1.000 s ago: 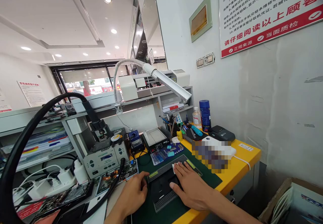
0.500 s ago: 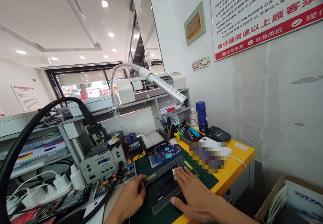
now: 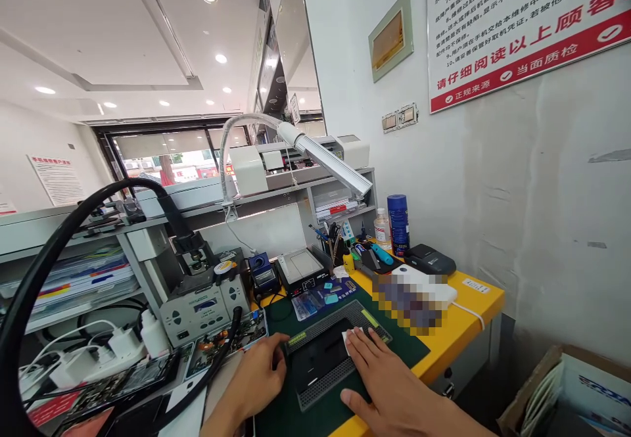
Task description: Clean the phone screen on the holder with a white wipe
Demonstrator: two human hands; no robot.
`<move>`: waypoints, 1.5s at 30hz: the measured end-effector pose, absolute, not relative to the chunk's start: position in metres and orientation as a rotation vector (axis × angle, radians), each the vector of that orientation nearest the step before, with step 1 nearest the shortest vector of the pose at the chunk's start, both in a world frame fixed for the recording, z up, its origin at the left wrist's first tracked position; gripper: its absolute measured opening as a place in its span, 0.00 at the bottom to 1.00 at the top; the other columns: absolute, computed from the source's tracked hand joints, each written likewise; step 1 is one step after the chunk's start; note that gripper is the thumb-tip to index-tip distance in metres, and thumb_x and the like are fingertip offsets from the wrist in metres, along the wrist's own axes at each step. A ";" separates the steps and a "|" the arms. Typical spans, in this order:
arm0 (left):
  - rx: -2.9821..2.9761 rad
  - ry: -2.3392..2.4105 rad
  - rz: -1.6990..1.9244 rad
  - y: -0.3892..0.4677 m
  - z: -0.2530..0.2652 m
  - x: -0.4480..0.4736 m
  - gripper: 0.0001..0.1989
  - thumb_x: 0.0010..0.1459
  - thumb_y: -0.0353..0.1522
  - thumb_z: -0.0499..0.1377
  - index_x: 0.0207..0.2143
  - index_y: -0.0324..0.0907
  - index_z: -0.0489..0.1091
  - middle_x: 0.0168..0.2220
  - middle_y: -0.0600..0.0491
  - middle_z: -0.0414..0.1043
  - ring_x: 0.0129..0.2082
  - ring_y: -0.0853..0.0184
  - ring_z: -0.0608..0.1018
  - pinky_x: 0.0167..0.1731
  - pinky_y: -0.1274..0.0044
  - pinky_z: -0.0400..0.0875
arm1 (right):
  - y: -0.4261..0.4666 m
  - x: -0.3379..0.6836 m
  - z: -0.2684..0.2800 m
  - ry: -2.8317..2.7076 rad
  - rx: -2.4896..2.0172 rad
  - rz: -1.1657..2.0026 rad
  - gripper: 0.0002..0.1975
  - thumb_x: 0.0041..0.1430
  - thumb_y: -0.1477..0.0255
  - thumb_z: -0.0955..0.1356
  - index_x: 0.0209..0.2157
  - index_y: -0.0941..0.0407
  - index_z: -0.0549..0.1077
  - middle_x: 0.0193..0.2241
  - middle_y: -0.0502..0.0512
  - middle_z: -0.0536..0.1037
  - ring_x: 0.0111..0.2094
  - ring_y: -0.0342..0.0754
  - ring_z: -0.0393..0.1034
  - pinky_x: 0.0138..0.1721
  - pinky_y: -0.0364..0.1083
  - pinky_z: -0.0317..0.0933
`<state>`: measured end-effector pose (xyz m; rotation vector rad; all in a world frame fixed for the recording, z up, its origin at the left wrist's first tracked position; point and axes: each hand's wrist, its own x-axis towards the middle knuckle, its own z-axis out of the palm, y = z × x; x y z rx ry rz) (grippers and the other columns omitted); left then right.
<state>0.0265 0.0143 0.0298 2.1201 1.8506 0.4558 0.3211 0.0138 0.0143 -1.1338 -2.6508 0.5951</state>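
Note:
A flat black rectangular panel [image 3: 320, 357] lies on a dotted grey plate [image 3: 321, 390] with yellow-green labels, on a green mat [image 3: 276, 417]. My right hand [image 3: 379, 365] rests flat over the panel's right part. Its fingers press a small white wipe [image 3: 346, 342], mostly covered, against the surface, with the thumb spread toward me. At the plate's left edge is my left hand [image 3: 261, 370], its fingers curled inward and the index fingertip at the upper left corner. What those curled fingers hold, if anything, is hidden.
A grey soldering station [image 3: 202, 319], a microscope [image 3: 194, 253] and opened circuit boards [image 3: 246, 335] crowd the left. Behind the mat stands a heating plate [image 3: 300, 269]. A pixelated item and a white power bank-like block [image 3: 419, 282] lie right; a blue can [image 3: 398, 225] stands behind.
My right hand and the wipe have slid slightly toward me across the panel. The left hand stays at the plate's edge. The camera view has shifted a little.

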 end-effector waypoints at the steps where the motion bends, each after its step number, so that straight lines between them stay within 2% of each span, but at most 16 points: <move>1: 2.119 1.853 0.453 0.014 0.030 0.027 0.22 0.59 0.26 0.55 0.55 0.43 0.71 0.37 0.53 0.79 0.41 0.62 0.79 0.40 0.77 0.67 | 0.018 0.320 0.013 -2.656 -1.124 0.593 0.44 0.69 0.48 0.57 0.73 0.63 0.42 0.73 0.63 0.39 0.73 0.67 0.31 0.72 0.66 0.32; 7: 2.086 1.850 0.433 0.013 0.034 0.028 0.22 0.60 0.27 0.55 0.57 0.43 0.70 0.38 0.52 0.79 0.40 0.63 0.79 0.37 0.78 0.67 | 0.045 0.301 0.022 -2.721 -1.117 0.620 0.46 0.68 0.44 0.56 0.73 0.62 0.40 0.74 0.61 0.38 0.73 0.65 0.29 0.73 0.62 0.29; 12: 2.107 1.885 0.447 0.013 0.031 0.027 0.22 0.59 0.26 0.55 0.56 0.44 0.71 0.39 0.53 0.79 0.41 0.63 0.79 0.39 0.78 0.66 | 0.052 0.287 0.032 -2.769 -1.137 0.592 0.51 0.66 0.41 0.55 0.72 0.68 0.42 0.73 0.68 0.40 0.73 0.66 0.31 0.72 0.63 0.28; 20: 2.128 1.874 0.451 0.014 0.030 0.026 0.22 0.59 0.25 0.55 0.55 0.43 0.71 0.38 0.54 0.80 0.41 0.64 0.79 0.40 0.78 0.66 | 0.044 0.296 0.023 -2.707 -1.124 0.603 0.48 0.67 0.43 0.55 0.73 0.65 0.40 0.74 0.65 0.38 0.73 0.65 0.28 0.72 0.65 0.26; 32: 2.132 1.881 0.440 0.014 0.027 0.026 0.23 0.58 0.25 0.54 0.56 0.42 0.70 0.38 0.52 0.79 0.41 0.63 0.79 0.41 0.78 0.66 | 0.007 0.320 0.006 -2.642 -1.047 0.604 0.41 0.70 0.49 0.57 0.72 0.60 0.43 0.73 0.61 0.40 0.73 0.67 0.33 0.71 0.69 0.28; 38: 2.094 1.857 0.416 0.016 0.028 0.023 0.22 0.63 0.30 0.54 0.58 0.44 0.69 0.41 0.50 0.79 0.41 0.62 0.79 0.37 0.78 0.68 | 0.010 0.314 0.002 -2.641 -1.026 0.627 0.40 0.71 0.47 0.55 0.72 0.57 0.42 0.73 0.57 0.39 0.73 0.68 0.33 0.71 0.70 0.27; 45: 2.124 1.887 0.426 0.016 0.028 0.025 0.22 0.61 0.28 0.55 0.57 0.44 0.70 0.40 0.51 0.79 0.42 0.62 0.79 0.41 0.77 0.68 | 0.021 0.293 0.019 -2.681 -1.096 0.630 0.44 0.69 0.45 0.54 0.72 0.63 0.42 0.73 0.63 0.41 0.73 0.66 0.32 0.71 0.68 0.24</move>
